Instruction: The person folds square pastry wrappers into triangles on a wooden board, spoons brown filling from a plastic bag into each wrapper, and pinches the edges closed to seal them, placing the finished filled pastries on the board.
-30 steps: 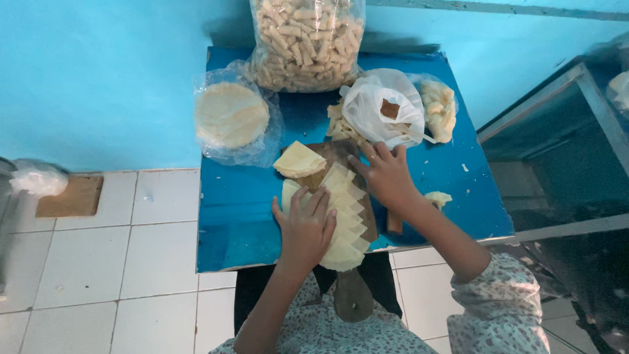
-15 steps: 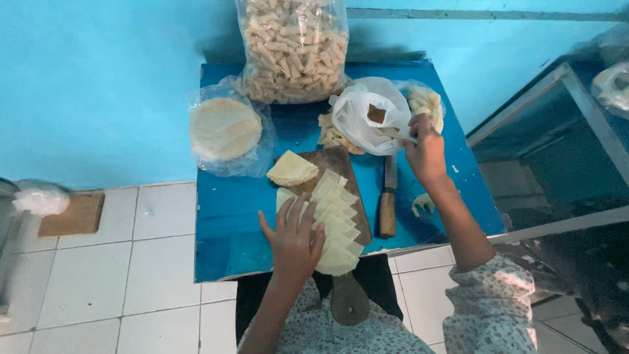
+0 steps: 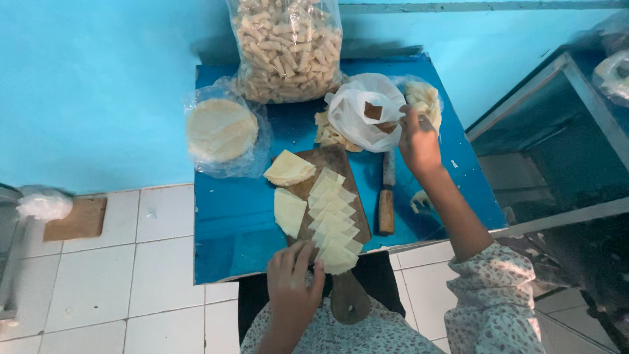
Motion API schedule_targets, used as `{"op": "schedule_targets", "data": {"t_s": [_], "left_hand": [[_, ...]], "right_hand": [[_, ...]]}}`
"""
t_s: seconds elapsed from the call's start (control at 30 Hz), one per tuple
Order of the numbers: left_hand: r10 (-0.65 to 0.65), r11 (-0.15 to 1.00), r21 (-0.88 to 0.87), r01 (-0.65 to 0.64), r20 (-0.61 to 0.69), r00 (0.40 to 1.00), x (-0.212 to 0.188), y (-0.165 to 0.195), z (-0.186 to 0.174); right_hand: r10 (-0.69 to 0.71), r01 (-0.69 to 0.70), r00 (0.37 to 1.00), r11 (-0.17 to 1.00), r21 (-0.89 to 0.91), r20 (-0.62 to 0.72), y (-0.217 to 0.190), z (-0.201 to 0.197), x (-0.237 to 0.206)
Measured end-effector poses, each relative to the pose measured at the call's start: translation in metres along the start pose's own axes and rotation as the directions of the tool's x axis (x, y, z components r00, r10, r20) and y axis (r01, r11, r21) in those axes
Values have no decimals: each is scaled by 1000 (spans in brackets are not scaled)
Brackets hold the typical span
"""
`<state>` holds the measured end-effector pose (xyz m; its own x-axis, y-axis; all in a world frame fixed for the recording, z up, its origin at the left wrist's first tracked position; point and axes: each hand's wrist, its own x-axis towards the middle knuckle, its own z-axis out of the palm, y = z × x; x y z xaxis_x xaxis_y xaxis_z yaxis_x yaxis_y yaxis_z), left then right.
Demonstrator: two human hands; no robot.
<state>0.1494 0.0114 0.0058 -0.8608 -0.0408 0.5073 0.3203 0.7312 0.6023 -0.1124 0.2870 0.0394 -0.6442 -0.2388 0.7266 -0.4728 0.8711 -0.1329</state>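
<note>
View from above of a blue-painted worktop (image 3: 229, 229) set against a turquoise wall. A row of pale yellow, square-cut dough sheets (image 3: 334, 219), overlapping like tiles, lies on a brown wooden cutting board (image 3: 341, 164); its long axis runs from the near edge of the worktop away and slightly to the left. The left hand (image 3: 293, 275) rests at the near end of this row, fingers loosely spread, fingertips touching the nearest sheets, and holds nothing. The right hand (image 3: 417, 141) is well apart from the row, at the far right, pinching the rim of a white crumpled plastic bag (image 3: 359, 111). A wooden-handled knife (image 3: 386, 196) lies just right of the board, parallel to the row, between the two hands. The left hand is the nearer to the sheets.
</note>
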Motion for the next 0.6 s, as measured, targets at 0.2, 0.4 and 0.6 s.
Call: {"op": "schedule_targets", "data": {"t_s": [0.2, 0.4, 0.6], "left_hand": [[-79, 997, 29, 76, 99, 992, -4, 6, -2], [-94, 995, 49, 90, 105, 990, -7, 10, -3], [-259, 966, 99, 240, 285, 923, -9, 14, 0]], "right_hand": [[236, -246, 969, 922, 298, 67, 0, 2, -2], [354, -329, 935, 877, 350, -10, 20, -13, -1], [416, -372, 909, 819, 437, -6, 26, -28, -7]]}}
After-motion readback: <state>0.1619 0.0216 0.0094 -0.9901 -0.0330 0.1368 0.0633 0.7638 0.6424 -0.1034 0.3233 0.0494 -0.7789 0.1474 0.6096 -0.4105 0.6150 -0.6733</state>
